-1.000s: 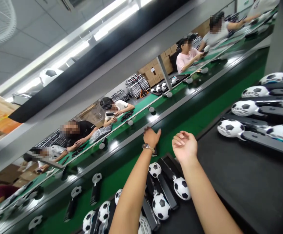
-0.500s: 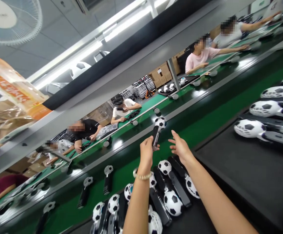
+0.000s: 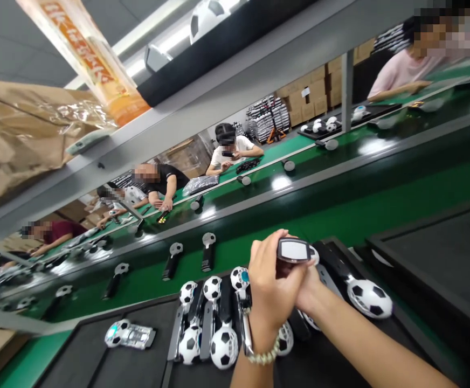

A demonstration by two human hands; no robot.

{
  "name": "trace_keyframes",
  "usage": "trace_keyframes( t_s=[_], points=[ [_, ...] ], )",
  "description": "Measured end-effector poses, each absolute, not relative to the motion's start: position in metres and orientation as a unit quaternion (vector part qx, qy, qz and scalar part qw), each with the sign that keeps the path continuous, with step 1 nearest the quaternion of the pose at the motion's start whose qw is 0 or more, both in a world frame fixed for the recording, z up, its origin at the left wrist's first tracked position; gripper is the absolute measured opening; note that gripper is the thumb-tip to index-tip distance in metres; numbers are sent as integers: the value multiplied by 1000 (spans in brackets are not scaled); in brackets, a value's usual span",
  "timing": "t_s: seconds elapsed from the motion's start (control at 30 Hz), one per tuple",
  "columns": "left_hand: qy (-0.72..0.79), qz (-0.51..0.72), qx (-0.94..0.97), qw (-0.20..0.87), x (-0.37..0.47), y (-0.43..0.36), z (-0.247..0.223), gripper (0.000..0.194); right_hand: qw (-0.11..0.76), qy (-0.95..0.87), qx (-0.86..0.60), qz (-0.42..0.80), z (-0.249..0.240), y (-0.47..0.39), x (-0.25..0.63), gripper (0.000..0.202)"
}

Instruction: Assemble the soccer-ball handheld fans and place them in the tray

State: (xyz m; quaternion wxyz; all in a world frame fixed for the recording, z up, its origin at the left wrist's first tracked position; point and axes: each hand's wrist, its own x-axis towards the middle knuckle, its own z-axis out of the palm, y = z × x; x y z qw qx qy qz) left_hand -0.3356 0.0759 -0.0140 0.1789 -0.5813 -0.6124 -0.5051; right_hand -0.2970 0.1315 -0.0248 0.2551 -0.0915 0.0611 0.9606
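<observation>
My left hand [image 3: 271, 275], with a beaded bracelet at its wrist, is closed around a handheld fan [image 3: 295, 250] whose black, pale-grey-faced end points towards me. My right hand [image 3: 310, 285] presses in from the right and grips the same fan; its fingers are partly hidden. Below both hands lie several football-patterned fans with black handles, among them one with its white ball head [image 3: 224, 346] towards me and another ball head [image 3: 369, 298] to the right. My left forearm covers part of that row.
An open half-shell with visible inner parts [image 3: 130, 334] lies on the black tray [image 3: 77, 361] at left. Black-handled pieces, such as one unit [image 3: 208, 251], lie on the green conveyor [image 3: 336, 207]. A metal shelf beam [image 3: 219, 91] crosses above. Co-workers sit along the far side.
My view has turned and shifted. The fan, held out in my left hand before, is now nearer, its end turned towards me. My right hand, open and apart before, has joined it.
</observation>
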Motion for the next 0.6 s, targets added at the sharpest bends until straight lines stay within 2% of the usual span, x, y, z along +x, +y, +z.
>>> trace_keyframes(
  t_s=[0.1, 0.6],
  points=[
    [-594, -507, -595, 191, -334, 74, -13, 52, 227, 121, -126, 958, -22, 129, -293, 29],
    [-587, -487, -610, 215, -326, 78, -17, 54, 248, 74, -101, 961, -25, 138, -288, 28]
  ],
)
